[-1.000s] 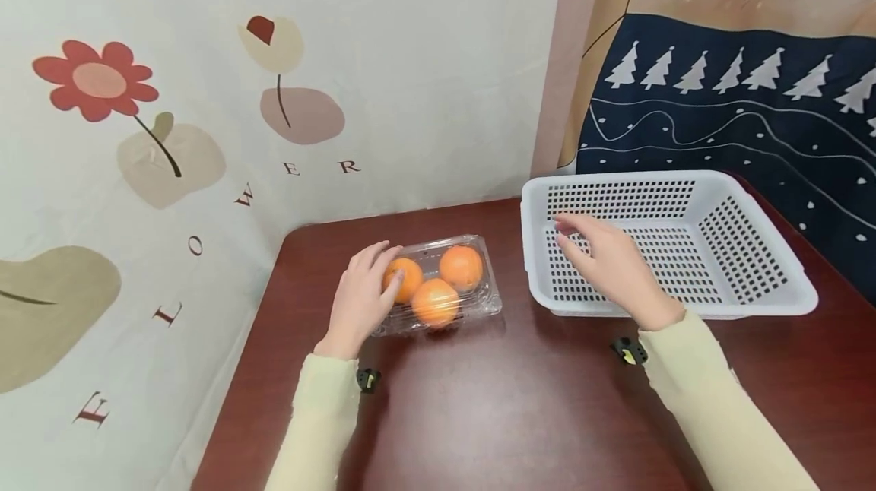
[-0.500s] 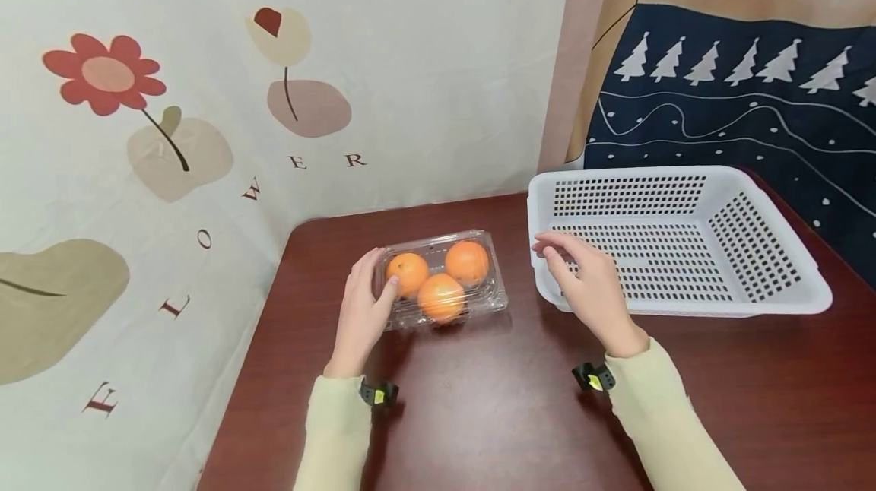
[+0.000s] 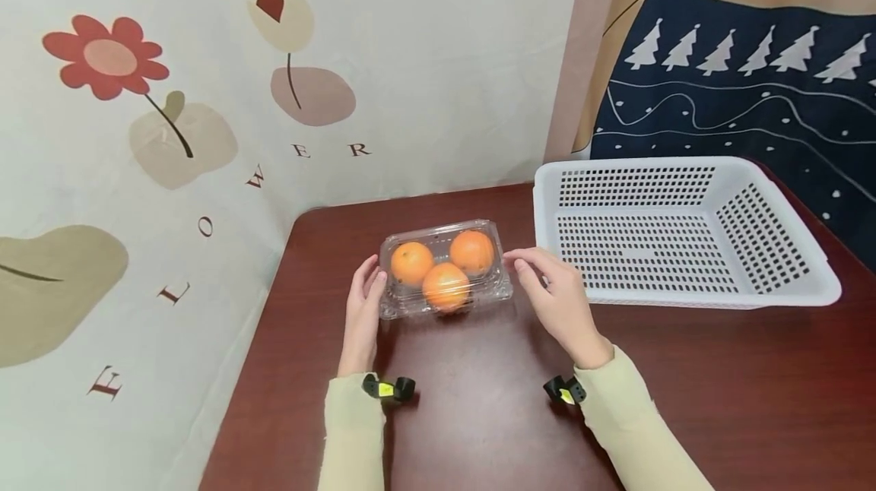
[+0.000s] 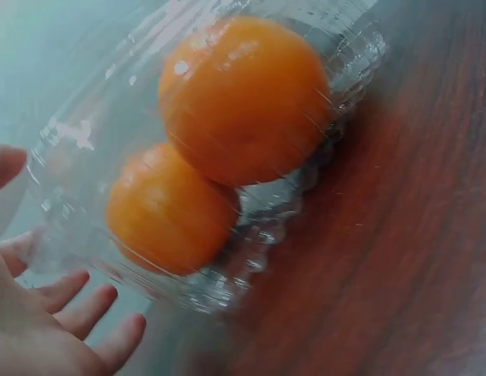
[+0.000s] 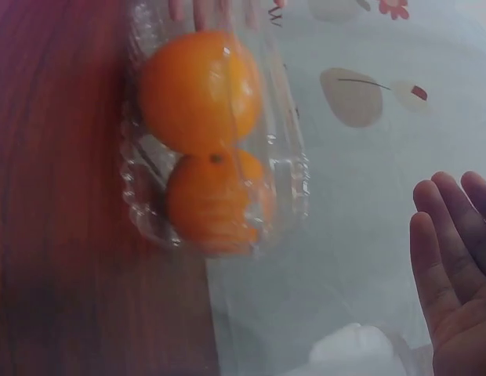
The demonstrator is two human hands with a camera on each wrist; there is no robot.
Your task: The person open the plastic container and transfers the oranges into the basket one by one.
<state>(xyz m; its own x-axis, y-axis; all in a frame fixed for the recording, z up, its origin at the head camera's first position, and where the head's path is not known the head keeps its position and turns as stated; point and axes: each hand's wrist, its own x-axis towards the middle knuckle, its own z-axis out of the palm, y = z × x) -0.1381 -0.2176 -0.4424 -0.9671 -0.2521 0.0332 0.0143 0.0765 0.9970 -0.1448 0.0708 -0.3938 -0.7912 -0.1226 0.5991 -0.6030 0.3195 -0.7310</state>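
Note:
Three oranges sit in a clear plastic clamshell box point(image 3: 487, 292) on the table. In the head view, one orange point(image 3: 412, 263) lies left, another orange point(image 3: 472, 251) right, and an orange point(image 3: 446, 287) nearest me. My left hand point(image 3: 361, 312) is at the box's left end, fingers extended; in the left wrist view the fingers point(image 4: 88, 312) spread beside the plastic, and contact is hard to tell. Off the right end, my right hand point(image 3: 560, 302) has its fingertips close to the box. The right wrist view shows those fingers point(image 5: 455, 235) relaxed and apart from it.
A white perforated plastic basket point(image 3: 636, 251) stands right of the box, behind my right hand. The dark red-brown table point(image 3: 472, 400) meets a printed cloth wall point(image 3: 438, 80) at the back and left. Each wrist wears a small black camera.
My right hand has moved left from over the basket to the box's right end. My left hand has slid from over the left orange to the box's left end.

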